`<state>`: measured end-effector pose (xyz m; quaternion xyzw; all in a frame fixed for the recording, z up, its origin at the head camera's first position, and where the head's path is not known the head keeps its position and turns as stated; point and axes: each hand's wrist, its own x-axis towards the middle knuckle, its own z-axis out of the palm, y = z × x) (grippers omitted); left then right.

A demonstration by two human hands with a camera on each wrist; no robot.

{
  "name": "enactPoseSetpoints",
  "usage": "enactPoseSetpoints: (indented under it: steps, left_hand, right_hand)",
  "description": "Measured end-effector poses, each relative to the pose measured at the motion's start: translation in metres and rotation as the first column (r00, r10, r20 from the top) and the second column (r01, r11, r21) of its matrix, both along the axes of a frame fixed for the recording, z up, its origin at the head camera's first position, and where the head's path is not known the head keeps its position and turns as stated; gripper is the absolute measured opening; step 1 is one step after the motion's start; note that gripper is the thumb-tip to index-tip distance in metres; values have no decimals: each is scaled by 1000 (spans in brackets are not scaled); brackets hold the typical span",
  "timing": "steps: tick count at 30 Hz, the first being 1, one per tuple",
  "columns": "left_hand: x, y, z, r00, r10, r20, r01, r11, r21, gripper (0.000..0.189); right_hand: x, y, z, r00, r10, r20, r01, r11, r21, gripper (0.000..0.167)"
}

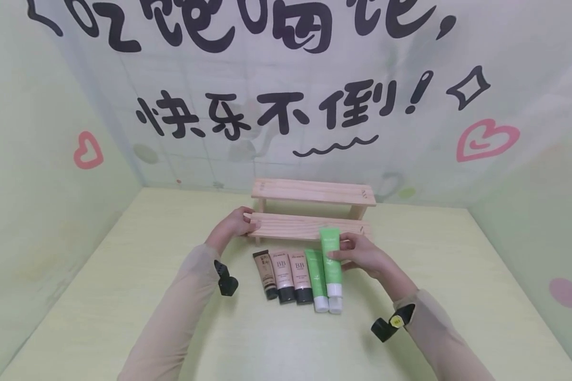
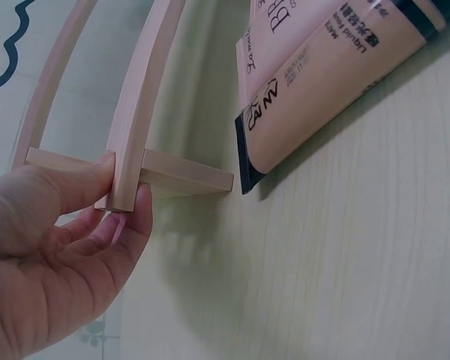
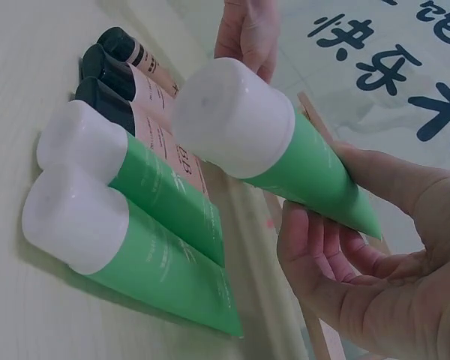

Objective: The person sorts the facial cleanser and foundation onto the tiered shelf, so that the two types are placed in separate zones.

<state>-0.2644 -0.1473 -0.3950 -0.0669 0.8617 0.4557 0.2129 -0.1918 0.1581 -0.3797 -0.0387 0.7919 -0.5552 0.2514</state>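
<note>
My left hand [image 1: 235, 223] pinches the left end of the lower board of a two-tier wooden stand [image 1: 288, 227]. In the left wrist view, its thumb lies on top of the board and the fingers are underneath. A green squeeze tube [image 1: 332, 272] with a white cap is gripped by my right hand [image 1: 366, 257], raised above the tabletop and tilted, cap towards me. Below it lie two more green tubes [image 3: 169, 187], one largely hidden in the head view. To their left lie two pink BB cream tubes [image 1: 281, 270] and a brown tube [image 1: 265, 271] with black caps.
The stand's upper board [image 1: 312, 191] sits behind the lower one, close to the back wall [image 1: 195, 164]. Printed walls enclose the pale wooden table [image 1: 276, 344] at the back and sides. A small black camera [image 1: 226, 283] is strapped to each wrist.
</note>
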Motion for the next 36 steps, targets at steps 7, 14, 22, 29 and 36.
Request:
enactPoseSetpoints:
  steps: [7, 14, 22, 29, 36]
  left_hand:
    - [-1, 0, 2, 1000, -7, 6, 7, 1000, 1, 55]
    - [-2, -2, 1, 1000, -6, 21, 6, 1000, 5, 56]
    - [-1, -1, 1, 1000, -14, 20, 14, 1000, 8, 57]
    - [1, 0, 1, 999, -22, 23, 22, 1000, 2, 57]
    - [0, -1, 1, 999, -29, 14, 29, 1000, -1, 56]
  right_hand:
    - [-4, -7, 7, 1000, -24, -7, 24, 1000, 17, 60]
    - [-7, -11, 11, 1000, -27, -14, 27, 1000, 2, 58]
    - [-14, -15, 14, 1000, 0, -31, -1, 999, -38, 53]
    - [-19, -23, 16, 1000, 1, -15, -2, 1000, -24, 59]
    - [-26, -32, 25, 1000, -12, -21, 12, 1000, 4, 60]
